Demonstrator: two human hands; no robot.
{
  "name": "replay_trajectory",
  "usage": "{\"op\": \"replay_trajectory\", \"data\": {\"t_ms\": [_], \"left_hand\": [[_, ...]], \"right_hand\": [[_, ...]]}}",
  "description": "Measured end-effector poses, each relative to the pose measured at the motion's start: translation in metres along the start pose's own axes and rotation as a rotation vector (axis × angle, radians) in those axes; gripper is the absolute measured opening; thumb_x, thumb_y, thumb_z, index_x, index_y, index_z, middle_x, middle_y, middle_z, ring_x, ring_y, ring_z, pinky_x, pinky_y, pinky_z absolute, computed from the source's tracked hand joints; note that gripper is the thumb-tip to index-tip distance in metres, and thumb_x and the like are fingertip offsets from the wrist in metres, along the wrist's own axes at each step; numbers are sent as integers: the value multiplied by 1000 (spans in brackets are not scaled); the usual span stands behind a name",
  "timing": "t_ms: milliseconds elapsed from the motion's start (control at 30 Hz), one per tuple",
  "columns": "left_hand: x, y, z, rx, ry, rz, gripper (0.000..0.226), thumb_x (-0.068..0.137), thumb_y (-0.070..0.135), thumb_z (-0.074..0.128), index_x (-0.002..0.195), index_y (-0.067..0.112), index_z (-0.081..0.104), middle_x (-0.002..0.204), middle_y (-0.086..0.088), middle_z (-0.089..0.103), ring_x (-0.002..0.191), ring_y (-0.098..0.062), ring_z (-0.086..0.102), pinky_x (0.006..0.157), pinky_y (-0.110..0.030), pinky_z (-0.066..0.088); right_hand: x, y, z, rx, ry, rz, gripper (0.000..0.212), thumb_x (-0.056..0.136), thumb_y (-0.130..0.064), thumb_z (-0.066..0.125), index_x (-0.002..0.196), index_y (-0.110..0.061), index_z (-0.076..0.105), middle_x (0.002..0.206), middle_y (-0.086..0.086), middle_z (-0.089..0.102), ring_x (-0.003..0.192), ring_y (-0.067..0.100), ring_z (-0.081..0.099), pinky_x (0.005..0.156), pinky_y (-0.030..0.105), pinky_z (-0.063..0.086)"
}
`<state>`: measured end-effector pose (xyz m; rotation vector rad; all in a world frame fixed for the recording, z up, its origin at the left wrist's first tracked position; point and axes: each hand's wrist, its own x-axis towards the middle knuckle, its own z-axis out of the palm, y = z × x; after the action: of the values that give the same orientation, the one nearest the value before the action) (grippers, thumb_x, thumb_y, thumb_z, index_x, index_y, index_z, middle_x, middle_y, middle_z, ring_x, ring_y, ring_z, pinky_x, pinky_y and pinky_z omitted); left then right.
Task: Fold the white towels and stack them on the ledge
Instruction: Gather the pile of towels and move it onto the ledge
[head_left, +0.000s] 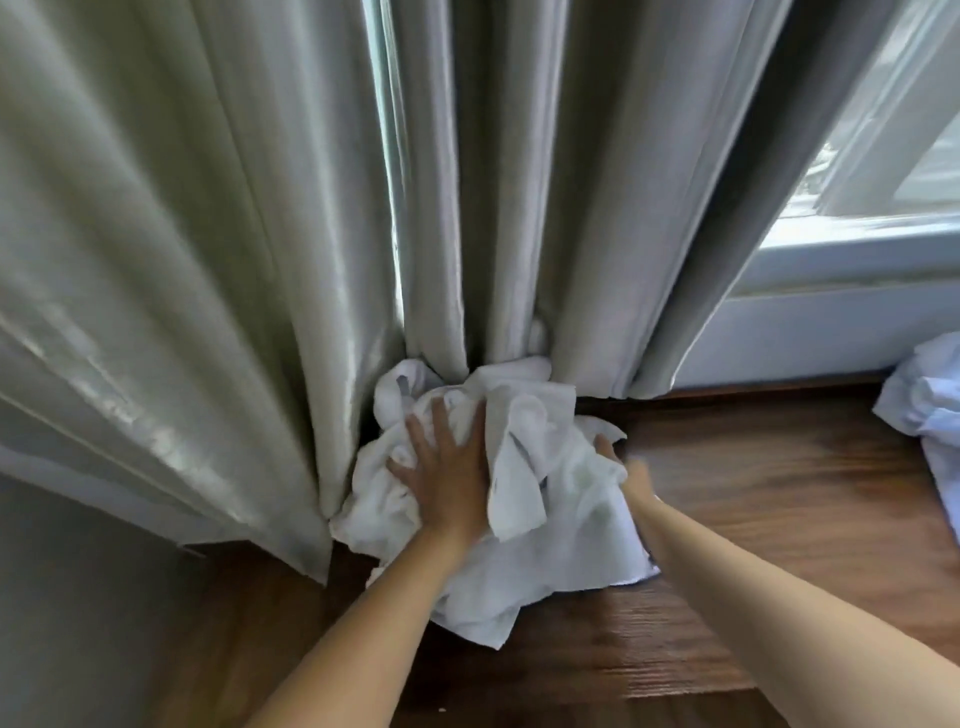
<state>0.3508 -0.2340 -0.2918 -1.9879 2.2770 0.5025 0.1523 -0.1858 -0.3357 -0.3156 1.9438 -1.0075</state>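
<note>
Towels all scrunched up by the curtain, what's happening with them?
A person is sorting a crumpled pile of white towels on the wooden ledge, against the grey curtain. The left hand presses flat on the pile; the right hand reaches into its edge, blurred. Nothing looks folded yet. More white cloth lies at the right.

The crumpled white terry-cloth towels (519, 467) look soft and matt, with a nubbly pile. At twelve o'clock from them hang grey-green pleated fabric curtains (208, 234) with a satiny sheen. The brown wooden ledge (779, 493) is smooth, grained and slightly glossy. At three o'clock lies a rumpled white cloth (930, 410), matt.
</note>
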Motion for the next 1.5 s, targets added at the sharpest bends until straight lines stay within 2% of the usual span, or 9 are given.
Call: {"op": "replay_trajectory", "data": {"t_ms": [100, 200, 300, 433, 667, 800, 1200, 1333, 1500], "left_hand": [[2, 6, 2, 124, -18, 23, 97, 93, 65, 45, 157, 33, -21, 166, -9, -27, 150, -47, -24, 109, -81, -1], [0, 20, -16, 24, 71, 116, 78, 98, 64, 35, 155, 37, -10, 168, -12, -7, 154, -43, -8, 115, -75, 6], [2, 16, -4, -46, 210, 355, 63, 97, 66, 25, 155, 43, 13, 168, -3, 11, 154, -35, 11, 118, -69, 13], [22, 8, 12, 212, -49, 305, 61, 103, 50, 36, 157, 44, 11, 170, 5, 1, 156, -36, -6, 117, -72, 2], [25, 60, -42, 261, 73, 370, 32, 99, 23, 42, 123, 25, 63, 127, -2, 62, 123, -31, 51, 107, -50, 35], [11, 148, -62, 144, 111, 531, 24, 99, 22, 47, 114, 15, 64, 119, -11, 69, 112, -35, 62, 88, -40, 47], [-38, 430, -1, -130, 21, 885, 23, 97, 30, 46, 108, 23, 64, 105, 1, 72, 98, -31, 63, 74, -33, 44], [-32, 524, 50, -190, -140, 854, 30, 95, 32, 51, 122, 22, 61, 115, -1, 69, 106, -28, 62, 82, -36, 49], [-10, 618, 114, -263, -305, 707, 81, 90, 51, 65, 156, 18, 31, 150, -17, 44, 135, -35, 46, 104, -44, 44]], "right_hand": [[-22, -15, 4, 50, 79, -196, 40, 100, -45, 34, 92, -16, 60, 96, 3, 67, 92, 27, 58, 84, 39, 44], [-48, -7, 28, 138, 71, -452, 40, 95, -50, 46, 124, -23, 54, 120, -6, 60, 113, 14, 56, 97, 33, 43], [-31, 8, 49, -271, 140, -554, 54, 94, -56, 52, 139, -27, 45, 139, -5, 54, 128, 19, 51, 106, 38, 42], [-6, 14, 61, -842, 141, -381, 58, 100, -48, 47, 153, -32, 32, 158, -1, 33, 144, 29, 32, 114, 43, 34], [-6, -40, 10, -479, -123, -270, 55, 88, -45, 63, 132, -15, 51, 116, 3, 60, 109, 27, 56, 93, 39, 48], [-17, -74, -55, -449, 15, -313, 19, 79, -32, 58, 71, -15, 56, 74, 4, 60, 71, 24, 54, 51, 28, 39], [8, -68, -381, -362, 415, -139, 15, 78, -23, 52, 63, -19, 51, 73, 2, 59, 73, 26, 57, 67, 33, 48], [58, -31, -492, -259, 466, -11, 13, 87, -22, 59, 98, -18, 62, 86, 3, 59, 72, 18, 56, 56, 25, 43], [145, 39, -565, -94, 589, 203, 64, 93, -44, 59, 146, -14, 41, 147, 14, 47, 133, 36, 48, 103, 41, 47]]}}
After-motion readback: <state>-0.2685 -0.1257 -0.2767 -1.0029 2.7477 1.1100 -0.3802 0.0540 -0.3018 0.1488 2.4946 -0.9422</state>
